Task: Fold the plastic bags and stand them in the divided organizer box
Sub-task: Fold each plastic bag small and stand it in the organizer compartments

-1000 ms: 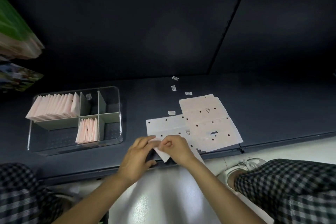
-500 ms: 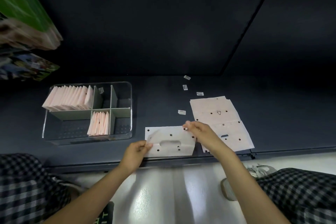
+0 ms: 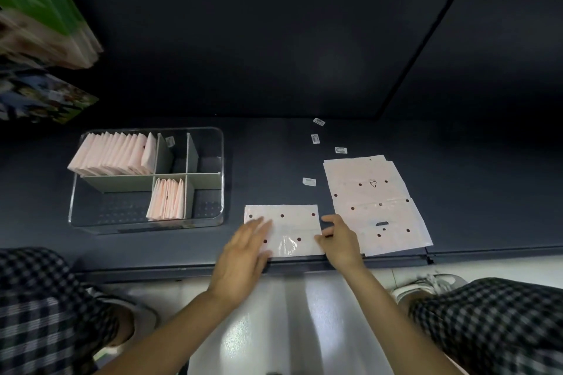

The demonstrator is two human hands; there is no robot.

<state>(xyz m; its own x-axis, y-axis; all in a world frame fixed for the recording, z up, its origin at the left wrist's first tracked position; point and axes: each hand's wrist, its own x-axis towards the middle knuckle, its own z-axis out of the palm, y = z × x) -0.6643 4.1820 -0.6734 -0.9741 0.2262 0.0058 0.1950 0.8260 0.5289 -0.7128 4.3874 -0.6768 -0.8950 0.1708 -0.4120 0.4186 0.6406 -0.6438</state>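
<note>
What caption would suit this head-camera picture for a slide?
Left hand flattens a dotted pale pink plastic bag on the dark table; right hand pinches its edge.

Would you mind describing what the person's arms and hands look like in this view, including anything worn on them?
Both forearms are bare right up to the frame edge, with no sleeves in view. The left hand and right hand have no gloves, and no rings, watch or bracelets show. The only clothing in view is the dark checked fabric over the knees.

A dark blue-grey low platform [image 3: 457,161] stands against a dark matte wall [image 3: 274,24]; the glossy white floor [image 3: 274,313] reflects light.
</note>
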